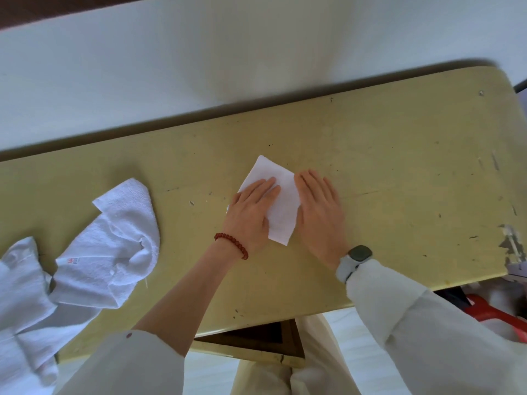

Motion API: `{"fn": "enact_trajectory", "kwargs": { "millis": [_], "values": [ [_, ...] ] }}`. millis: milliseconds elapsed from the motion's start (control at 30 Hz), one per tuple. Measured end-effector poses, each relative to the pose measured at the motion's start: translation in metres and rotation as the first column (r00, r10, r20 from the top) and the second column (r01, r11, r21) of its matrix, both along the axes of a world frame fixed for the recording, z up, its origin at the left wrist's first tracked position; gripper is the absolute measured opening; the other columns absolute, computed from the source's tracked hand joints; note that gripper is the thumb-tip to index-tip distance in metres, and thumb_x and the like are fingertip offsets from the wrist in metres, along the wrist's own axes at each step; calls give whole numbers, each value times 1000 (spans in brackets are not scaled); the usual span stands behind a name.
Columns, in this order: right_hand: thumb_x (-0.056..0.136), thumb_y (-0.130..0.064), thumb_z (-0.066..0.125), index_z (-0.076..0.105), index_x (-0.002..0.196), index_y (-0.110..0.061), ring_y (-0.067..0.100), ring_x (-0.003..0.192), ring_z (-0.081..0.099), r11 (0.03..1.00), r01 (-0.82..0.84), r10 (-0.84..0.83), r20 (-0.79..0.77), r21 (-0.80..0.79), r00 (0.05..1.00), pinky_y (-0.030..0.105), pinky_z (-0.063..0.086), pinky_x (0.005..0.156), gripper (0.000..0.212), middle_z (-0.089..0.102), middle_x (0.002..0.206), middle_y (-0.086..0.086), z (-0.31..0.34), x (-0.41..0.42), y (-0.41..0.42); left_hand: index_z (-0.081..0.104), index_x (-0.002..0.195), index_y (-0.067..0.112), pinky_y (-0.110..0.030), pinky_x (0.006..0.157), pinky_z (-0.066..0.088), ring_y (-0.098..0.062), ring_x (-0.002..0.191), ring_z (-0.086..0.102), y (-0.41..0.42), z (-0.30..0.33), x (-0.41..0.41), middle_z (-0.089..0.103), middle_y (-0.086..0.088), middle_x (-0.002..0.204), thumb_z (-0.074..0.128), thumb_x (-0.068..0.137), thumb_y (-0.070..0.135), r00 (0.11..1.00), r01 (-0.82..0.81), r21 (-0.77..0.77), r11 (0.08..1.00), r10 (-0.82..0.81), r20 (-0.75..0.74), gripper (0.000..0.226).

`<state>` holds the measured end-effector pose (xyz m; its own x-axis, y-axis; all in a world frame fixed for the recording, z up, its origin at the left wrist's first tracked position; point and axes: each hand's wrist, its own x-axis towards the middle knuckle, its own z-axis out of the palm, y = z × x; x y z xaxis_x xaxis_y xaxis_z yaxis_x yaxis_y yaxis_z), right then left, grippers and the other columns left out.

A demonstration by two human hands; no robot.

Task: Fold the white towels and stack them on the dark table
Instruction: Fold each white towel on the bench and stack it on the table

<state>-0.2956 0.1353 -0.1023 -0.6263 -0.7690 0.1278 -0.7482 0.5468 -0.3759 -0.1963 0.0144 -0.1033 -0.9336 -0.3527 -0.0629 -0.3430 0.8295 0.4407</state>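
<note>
A small folded white towel point(281, 192) lies flat near the middle of the yellowish table point(399, 166). My left hand point(251, 212) presses flat on the towel's left part, fingers together and stretched out. My right hand point(320, 203) lies flat along the towel's right edge, partly on the table. Neither hand grips anything. An unfolded, crumpled white towel point(117, 240) lies at the table's left. Another white towel point(22, 292) overlaps it at the far left edge and hangs off the table.
A white wall point(199, 67) runs behind the table's far edge. A red plastic object point(496, 315) sits below the table's right corner. The tabletop is scratched and chipped at the right edge point(510, 243). My light trousers point(285, 374) show under the near edge.
</note>
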Motion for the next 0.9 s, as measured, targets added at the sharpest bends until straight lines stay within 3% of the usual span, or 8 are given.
{"fn": "enact_trajectory", "kwargs": {
  "millis": [100,167,300,433,500,567,667,900],
  "values": [
    [88,-22,29,46,127,5,34,127,44,974,-39,49,-38,224,998,55,33,102,50,49,134,22,-18,11,-3,65,109,4,-32,82,46,-24,114,50,-6,0,-5,62,-13,120,29,74,9,998,24,-126,992,-31,-50,51],
    [91,-31,29,41,133,1,32,131,39,955,-57,70,-34,292,997,61,30,101,55,43,140,20,-26,12,3,60,117,7,-35,90,40,-21,121,42,-8,-3,-10,57,-12,128,32,80,14,998,71,-238,969,-68,18,47],
    [91,-38,29,34,138,-6,29,134,34,943,-88,108,-43,321,993,61,22,103,57,37,145,17,-29,7,9,21,146,16,-53,112,16,-24,142,17,-13,-8,-11,16,-4,155,7,88,41,935,112,-219,969,-28,353,65],
    [92,-37,27,38,137,-6,29,133,38,937,-112,124,-16,330,992,64,24,100,56,39,144,15,-21,2,9,0,148,18,-54,112,-1,-23,144,-1,-16,-15,-9,-3,2,156,-6,84,49,928,102,-212,972,-16,373,71],
    [91,-33,29,49,131,-7,29,126,47,942,-118,125,-3,313,992,64,31,97,52,47,138,13,-15,-6,9,16,147,16,-58,111,6,-25,143,12,-18,-12,-7,11,-3,156,4,88,46,946,119,-244,962,-34,324,67],
    [87,-31,32,57,121,-10,30,117,53,952,-123,126,8,281,992,58,37,94,47,56,128,12,-8,-14,8,49,130,11,-59,106,21,-27,133,36,-15,-9,1,45,-9,141,30,90,30,994,53,-323,945,-17,112,48],
    [82,-29,36,62,110,-13,31,99,58,958,-122,137,-39,259,990,48,43,90,42,61,106,10,-1,-17,14,67,100,12,-46,101,29,-20,112,49,5,-9,27,67,-2,109,46,83,14,986,-61,-361,931,0,-165,27],
    [85,-30,37,66,79,-17,20,67,47,872,-409,430,-19,270,903,30,24,64,32,51,71,0,14,29,53,67,91,17,-50,100,24,-24,111,58,-3,-2,60,67,8,111,51,80,13,998,-42,-470,882,17,-57,20]
  ]
}}
